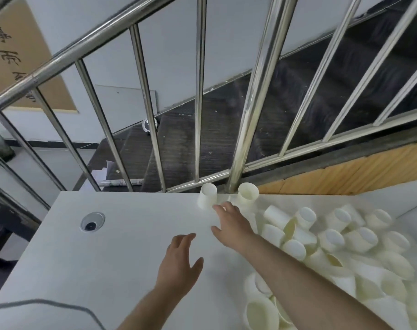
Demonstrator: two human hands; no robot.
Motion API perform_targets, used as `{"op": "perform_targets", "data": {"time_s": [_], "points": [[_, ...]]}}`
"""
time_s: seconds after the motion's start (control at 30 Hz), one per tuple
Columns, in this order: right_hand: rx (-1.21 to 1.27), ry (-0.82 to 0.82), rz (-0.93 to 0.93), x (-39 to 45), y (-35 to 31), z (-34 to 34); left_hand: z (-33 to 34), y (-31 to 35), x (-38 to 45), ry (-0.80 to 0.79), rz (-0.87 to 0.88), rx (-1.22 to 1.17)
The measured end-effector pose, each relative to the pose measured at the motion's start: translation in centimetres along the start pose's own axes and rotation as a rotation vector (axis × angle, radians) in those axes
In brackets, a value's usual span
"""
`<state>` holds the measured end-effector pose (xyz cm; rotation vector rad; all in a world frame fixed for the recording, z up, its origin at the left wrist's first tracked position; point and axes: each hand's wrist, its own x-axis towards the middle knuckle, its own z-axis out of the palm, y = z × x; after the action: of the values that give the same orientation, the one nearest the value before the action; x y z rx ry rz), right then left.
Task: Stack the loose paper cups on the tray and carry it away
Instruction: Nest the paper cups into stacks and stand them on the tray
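Note:
Several loose white paper cups (331, 239) lie heaped on the right side of a white table (107, 246). One cup (207, 196) stands upside down at the far edge, and a second cup (248, 193) stands upright just to its right. My right hand (231, 222) stretches out with straight fingers, its fingertips close to the upside-down cup, holding nothing. My left hand (179, 263) hovers open over the table, nearer to me. No tray can be made out.
A steel stair railing (198, 91) rises right behind the table's far edge, with dark stairs below it. A round cable hole (92, 221) sits in the table at left. A dark cable (59, 303) crosses the near left corner.

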<state>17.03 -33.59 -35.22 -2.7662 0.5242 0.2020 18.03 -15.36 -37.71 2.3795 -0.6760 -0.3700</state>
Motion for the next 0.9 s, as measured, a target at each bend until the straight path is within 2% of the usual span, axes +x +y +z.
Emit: {"op": "perform_targets", "data": {"time_s": [0.33,0.43,0.7,0.8,0.83,0.9], "points": [[-0.121,-0.049,-0.023,9.9,-1.6,0.2,0.8,-0.6,3.7,-0.003,-0.038,-0.063],[-0.133,-0.075,-0.027,10.5,-1.1,0.9,0.9,-0.8,3.8,-0.020,-0.040,-0.053],[-0.049,-0.006,-0.032,9.8,-0.7,2.3,0.6,-1.2,4.0,-0.019,-0.077,-0.053],[0.108,0.051,-0.011,8.4,-0.7,2.1,0.3,-0.7,4.0,0.014,-0.099,-0.114],[0.233,0.093,0.036,7.7,-0.8,1.8,0.2,-0.5,3.9,0.035,-0.110,-0.155],[0.638,0.132,0.231,6.0,-1.0,0.9,-0.1,-0.1,3.8,0.084,-0.119,-0.254]]}}
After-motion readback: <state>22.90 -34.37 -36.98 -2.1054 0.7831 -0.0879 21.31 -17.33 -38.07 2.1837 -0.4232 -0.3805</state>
